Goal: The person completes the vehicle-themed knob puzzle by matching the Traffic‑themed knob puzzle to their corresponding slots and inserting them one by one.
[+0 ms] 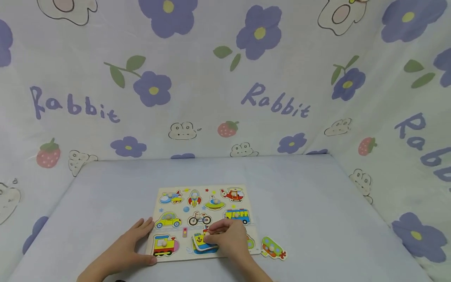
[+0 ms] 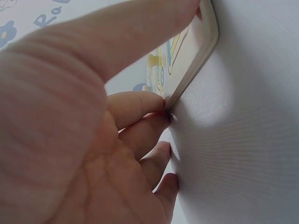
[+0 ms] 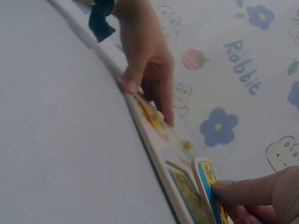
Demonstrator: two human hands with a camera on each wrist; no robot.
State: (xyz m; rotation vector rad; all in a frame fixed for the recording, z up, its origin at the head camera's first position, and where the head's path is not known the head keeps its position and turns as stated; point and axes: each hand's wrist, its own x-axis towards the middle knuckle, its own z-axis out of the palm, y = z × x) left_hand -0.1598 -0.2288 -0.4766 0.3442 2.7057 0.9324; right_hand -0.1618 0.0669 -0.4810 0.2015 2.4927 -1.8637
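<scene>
A wooden knob puzzle board (image 1: 182,254) lies on the table. My right hand (image 1: 232,239) pinches a ship puzzle piece (image 1: 200,243) over the board's lower middle. In the right wrist view the ship piece (image 3: 203,173) stands tilted, partly raised over its matching picture recess (image 3: 184,186). My left hand (image 1: 123,247) touches the board's left side, its thumb at the near corner and fingers spread along the edge. In the left wrist view the thumb (image 2: 140,32) lies over the board and the fingertips meet its rim.
A submarine piece (image 1: 273,248) lies on the table just right of the board. Knobbed train (image 1: 164,244), car (image 1: 168,220), bicycle (image 1: 199,218) and bus (image 1: 237,216) pieces sit in the board. A patterned cloth (image 1: 204,98) hangs behind the table.
</scene>
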